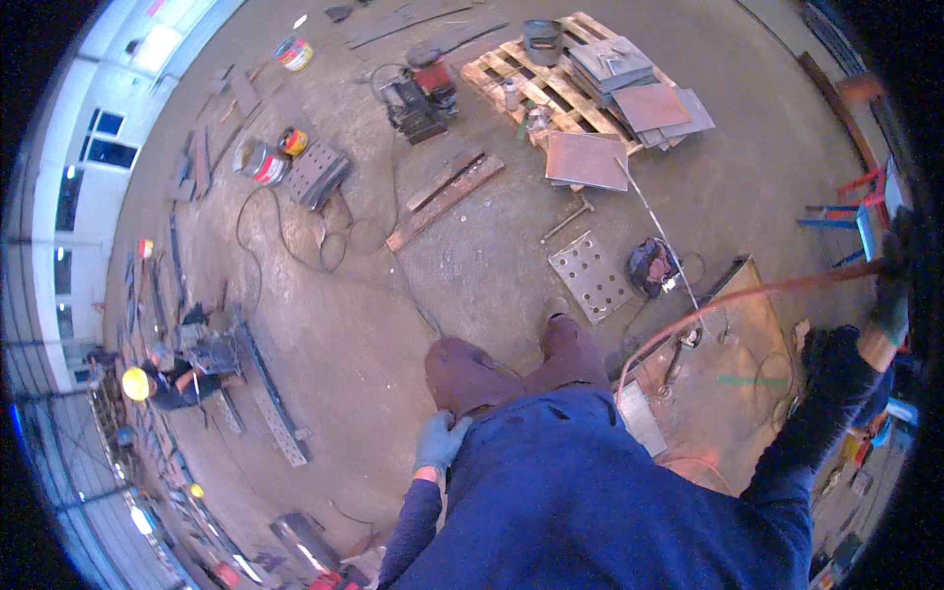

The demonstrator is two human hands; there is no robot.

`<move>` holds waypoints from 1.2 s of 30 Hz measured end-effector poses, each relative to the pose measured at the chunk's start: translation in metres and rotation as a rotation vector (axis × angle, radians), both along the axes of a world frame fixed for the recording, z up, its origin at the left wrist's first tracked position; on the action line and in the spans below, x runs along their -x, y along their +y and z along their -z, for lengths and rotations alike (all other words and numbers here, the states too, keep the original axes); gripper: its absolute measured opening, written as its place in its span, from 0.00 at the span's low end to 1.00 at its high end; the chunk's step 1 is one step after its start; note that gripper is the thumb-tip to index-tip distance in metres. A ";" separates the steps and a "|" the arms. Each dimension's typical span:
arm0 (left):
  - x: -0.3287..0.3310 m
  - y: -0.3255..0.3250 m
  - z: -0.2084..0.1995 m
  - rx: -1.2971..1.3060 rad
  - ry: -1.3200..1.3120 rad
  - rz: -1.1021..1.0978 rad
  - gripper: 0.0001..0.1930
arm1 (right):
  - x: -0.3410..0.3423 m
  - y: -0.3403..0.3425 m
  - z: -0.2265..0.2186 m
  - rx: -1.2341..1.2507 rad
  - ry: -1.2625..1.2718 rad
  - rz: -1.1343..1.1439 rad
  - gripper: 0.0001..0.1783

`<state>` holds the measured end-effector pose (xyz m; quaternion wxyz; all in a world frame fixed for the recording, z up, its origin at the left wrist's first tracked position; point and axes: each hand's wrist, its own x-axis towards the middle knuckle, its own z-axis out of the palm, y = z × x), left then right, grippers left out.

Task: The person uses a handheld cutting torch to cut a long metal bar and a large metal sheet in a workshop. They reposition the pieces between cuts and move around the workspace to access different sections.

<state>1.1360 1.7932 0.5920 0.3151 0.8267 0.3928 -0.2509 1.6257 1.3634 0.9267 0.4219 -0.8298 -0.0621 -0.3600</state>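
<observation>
My left hand, in a blue-grey glove, rests against my upper thigh beside the hem of my blue jacket, holding nothing. At the far right, my right hand is raised at the dark rim of the picture, gloved and partly lost in shadow. An orange-red hose arcs up to it from beside the metal-topped table, and the hand appears closed round its upper end. My right fingers hardly show. Below the hose, a dark hand tool lies on the table.
Ahead, a wooden pallet bears steel plates and a bucket. A perforated plate, a hammer and a steel beam lie on the floor, with cables trailing leftward. A person in a yellow helmet works at left.
</observation>
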 end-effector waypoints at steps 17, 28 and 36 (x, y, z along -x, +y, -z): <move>-0.478 0.322 -0.041 0.257 -0.041 0.928 0.19 | -0.058 0.197 0.319 -0.622 0.681 0.396 0.13; -0.588 0.360 -0.022 0.272 0.402 1.320 0.20 | -0.064 0.382 0.450 -0.955 0.598 0.951 0.10; -0.609 0.267 -0.006 0.176 0.523 1.736 0.20 | 0.055 0.301 0.440 -1.540 0.184 1.249 0.10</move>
